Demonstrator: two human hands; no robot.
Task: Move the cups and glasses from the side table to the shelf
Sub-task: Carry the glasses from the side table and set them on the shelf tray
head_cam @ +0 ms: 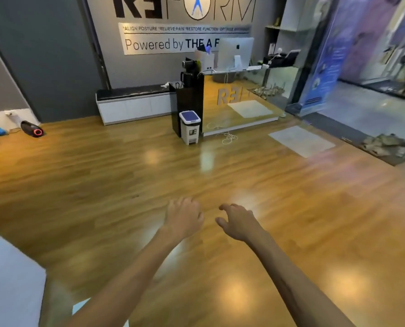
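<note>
My left hand (185, 217) and my right hand (238, 221) are stretched out side by side over a wooden floor (102, 185), both holding nothing, fingers loosely spread and curled. No cup or glass is recognisable in this view. A shelf (277, 27) shows on the far wall at the right, behind the reception desk (239, 97). No side table can be told apart here.
A white pedal bin (189, 126) stands beside a black cabinet (188, 105) with a coffee machine on it. A low white bench (135, 105) lines the back wall. A black speaker (32, 129) lies at left. A white surface (10, 274) sits near left. Loose cable (227, 136) lies on the floor.
</note>
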